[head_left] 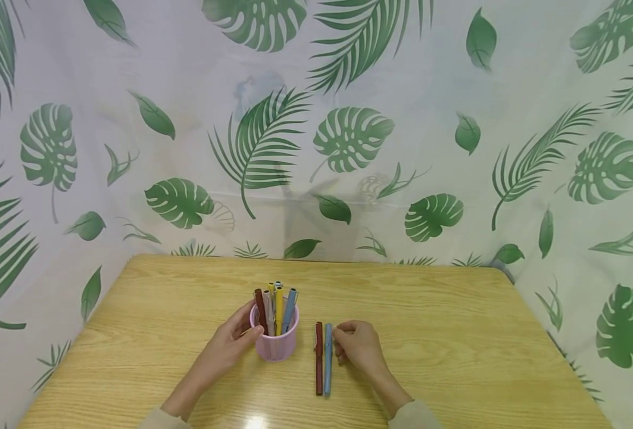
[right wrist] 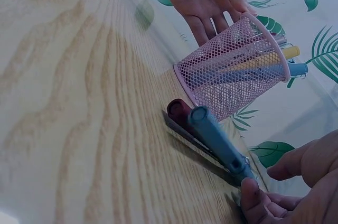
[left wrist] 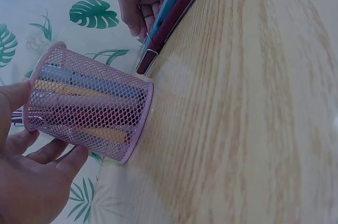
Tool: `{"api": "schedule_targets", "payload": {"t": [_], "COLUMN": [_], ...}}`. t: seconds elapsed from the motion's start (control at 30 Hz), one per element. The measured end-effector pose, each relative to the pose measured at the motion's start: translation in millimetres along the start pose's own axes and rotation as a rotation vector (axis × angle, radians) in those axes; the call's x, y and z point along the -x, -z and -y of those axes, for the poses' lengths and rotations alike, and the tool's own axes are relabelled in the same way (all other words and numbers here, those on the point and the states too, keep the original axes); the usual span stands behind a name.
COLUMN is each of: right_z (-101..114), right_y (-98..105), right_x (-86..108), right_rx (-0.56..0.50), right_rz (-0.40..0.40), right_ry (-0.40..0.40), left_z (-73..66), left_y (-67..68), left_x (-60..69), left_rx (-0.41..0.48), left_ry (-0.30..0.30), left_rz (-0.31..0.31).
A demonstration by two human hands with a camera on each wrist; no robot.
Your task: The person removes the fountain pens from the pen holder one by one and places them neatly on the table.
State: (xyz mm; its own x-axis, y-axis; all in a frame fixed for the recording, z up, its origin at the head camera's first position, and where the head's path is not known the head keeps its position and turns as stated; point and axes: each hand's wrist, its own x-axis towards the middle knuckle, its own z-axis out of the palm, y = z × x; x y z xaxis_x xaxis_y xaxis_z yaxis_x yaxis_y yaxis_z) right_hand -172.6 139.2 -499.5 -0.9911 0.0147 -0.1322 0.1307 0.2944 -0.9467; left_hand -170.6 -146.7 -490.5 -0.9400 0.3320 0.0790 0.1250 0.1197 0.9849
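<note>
My left hand (head_left: 230, 342) grips a pink mesh pen cup (head_left: 275, 348) from its left side, thumb near the rim and fingers spread along the wall. Several capped pens stand in the cup, among them a yellow pen (head_left: 279, 311), a dark red one and a blue one. On the table to its right, a dark red pen (head_left: 318, 358) and a blue pen (head_left: 328, 360) lie side by side. Close against the blue pen's right side is my right hand (head_left: 360, 347). In the right wrist view its thumb (right wrist: 290, 165) stands apart from that pen.
The wood-grain table (head_left: 445, 333) extends to both sides of the hands. Behind it and at the sides hangs a white cloth (head_left: 434, 161) printed with green leaves. A bright light reflection shows at the table's near edge.
</note>
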Motion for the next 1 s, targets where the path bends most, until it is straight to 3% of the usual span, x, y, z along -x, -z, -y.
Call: {"api": "schedule_targets", "payload": {"t": [0.4,0.67,1.0], "right_z": [2.1,10.7,23.7], "right_y": [-1.1,-3.3,-8.1], "right_x": [1.9,-0.1,-5.7], "right_rx": [-0.003,0.091,0.078], "right_rz": [-0.012,-0.053,-0.043], "right_ry": [0.011,0.082,0.107], "left_z": [-0.4,-2.7,-2.9], "left_y": [-0.5,-1.0,-0.7], "left_x": [-0.2,1.0,0.6], "left_rx": [-0.012,-0.001,0.007], "left_ry": [0.013,0.027,0.028], "left_rz": [-0.013,-0.012,-0.003]}}
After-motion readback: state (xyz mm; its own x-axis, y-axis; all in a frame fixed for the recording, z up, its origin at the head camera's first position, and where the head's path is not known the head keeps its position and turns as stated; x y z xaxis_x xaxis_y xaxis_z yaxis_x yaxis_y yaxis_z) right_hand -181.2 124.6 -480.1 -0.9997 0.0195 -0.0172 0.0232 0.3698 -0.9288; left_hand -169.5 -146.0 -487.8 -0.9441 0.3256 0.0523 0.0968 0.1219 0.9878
